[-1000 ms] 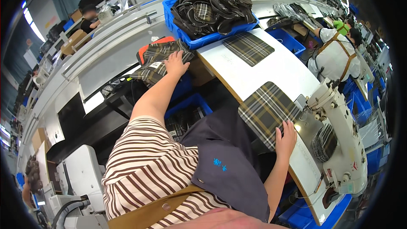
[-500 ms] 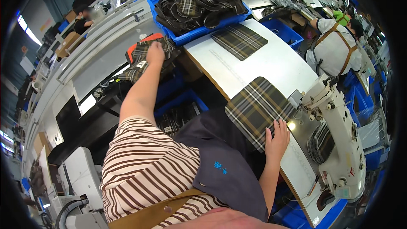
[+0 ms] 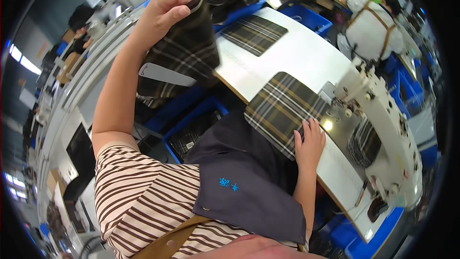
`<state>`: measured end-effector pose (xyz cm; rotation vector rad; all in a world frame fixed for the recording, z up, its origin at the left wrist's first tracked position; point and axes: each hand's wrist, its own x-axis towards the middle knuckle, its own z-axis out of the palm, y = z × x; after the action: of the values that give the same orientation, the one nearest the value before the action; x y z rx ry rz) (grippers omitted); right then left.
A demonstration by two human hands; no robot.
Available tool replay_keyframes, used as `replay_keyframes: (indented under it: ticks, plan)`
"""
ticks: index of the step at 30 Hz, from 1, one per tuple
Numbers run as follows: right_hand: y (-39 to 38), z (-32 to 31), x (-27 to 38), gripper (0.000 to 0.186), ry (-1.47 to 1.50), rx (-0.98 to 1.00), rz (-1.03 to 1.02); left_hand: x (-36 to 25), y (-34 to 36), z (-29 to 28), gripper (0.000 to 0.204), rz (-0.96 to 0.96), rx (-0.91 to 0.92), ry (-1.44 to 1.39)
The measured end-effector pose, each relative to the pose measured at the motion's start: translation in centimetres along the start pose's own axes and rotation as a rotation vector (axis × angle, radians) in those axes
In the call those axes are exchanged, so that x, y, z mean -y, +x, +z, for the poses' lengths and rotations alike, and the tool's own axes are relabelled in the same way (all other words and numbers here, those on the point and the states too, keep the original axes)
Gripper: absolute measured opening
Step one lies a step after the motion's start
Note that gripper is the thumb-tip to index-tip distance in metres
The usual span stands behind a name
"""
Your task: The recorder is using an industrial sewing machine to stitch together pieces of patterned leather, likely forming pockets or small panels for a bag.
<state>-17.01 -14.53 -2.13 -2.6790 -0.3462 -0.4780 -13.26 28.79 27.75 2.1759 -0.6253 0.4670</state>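
My left hand (image 3: 160, 21) is raised at the upper left, its fingers closed on the top edge of a dark plaid fabric piece (image 3: 191, 45). The cloth hangs down from the grip. Below it show a flat pale grey piece (image 3: 165, 74) and more plaid cloth; whether they are joined to it I cannot tell. My right hand (image 3: 310, 144) lies with fingers stretched on the near right edge of a plaid fabric panel (image 3: 287, 110). That panel rests on the white table (image 3: 311, 64), partly over its front edge, beside the lit needle area of a sewing machine (image 3: 383, 100).
Another plaid panel (image 3: 256, 33) lies farther back on the table. Behind it stands a blue bin (image 3: 244, 12) heaped with dark pieces. A fabric stack (image 3: 366, 144) sits under the machine arm. A blue crate (image 3: 170, 141) is below the table; a co-worker (image 3: 369, 31) sits at the right.
My left hand has lifted the plaid piece up and toward me from the pile beside the bin. The orange-edged piece there is now out of sight. My right hand stays on the panel.
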Motion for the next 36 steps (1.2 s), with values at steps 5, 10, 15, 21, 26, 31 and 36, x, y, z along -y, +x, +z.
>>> replay_keyframes:
  ticks: [5,10,15,21,26,31,36]
  plan:
    - [0.9,-0.6,1.3,0.046,-0.067,0.037,0.027,2.1,9.6,9.4,0.034,-0.001,0.481,0.049]
    - [0.7,-1.0,1.5,0.045,0.083,0.2,0.057,7.4,12.6,29.0,0.031,0.207,0.827,0.292]
    - [1.1,-1.5,1.7,0.045,0.288,0.226,0.294,10.3,6.8,41.5,0.027,0.125,0.428,0.175]
    - [0.7,-1.8,1.8,0.052,0.429,-0.049,0.397,10.7,5.0,42.3,0.018,0.215,0.248,0.084]
    - [0.8,-3.1,1.6,0.037,-0.068,-0.113,0.023,11.0,5.0,41.6,0.019,0.214,0.314,-0.008]
    - [0.4,-2.3,0.8,0.033,0.032,0.036,-0.208,10.6,6.4,41.6,0.02,0.238,0.421,0.011]
    - [-0.9,-0.4,3.4,0.034,0.161,-0.02,-0.058,10.1,6.3,42.4,0.018,0.217,0.462,0.008]
